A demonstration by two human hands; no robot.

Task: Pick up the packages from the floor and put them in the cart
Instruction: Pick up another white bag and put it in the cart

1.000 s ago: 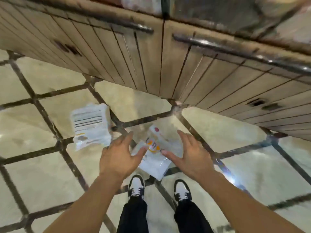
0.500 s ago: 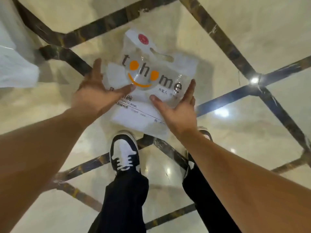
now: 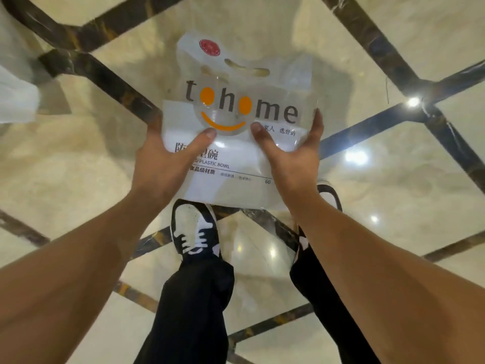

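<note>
A clear plastic package (image 3: 236, 143) printed "tohome", with an orange smile, a red round seal near its top and a cut-out handle slot, sits in the middle of the view above the marble floor (image 3: 393, 179), held between both hands. The left hand (image 3: 168, 164) grips its left edge: the thumb lies across the front below the smile and the fingers curl behind, out of sight. The right hand (image 3: 291, 158) grips the right edge the same way, thumb on the front, fingers wrapped round the side. Below the package are 2 black-and-white shoes (image 3: 194, 227) and black trousers (image 3: 194, 311). A second white package (image 3: 15, 101) lies at the far left edge, well apart.
</note>
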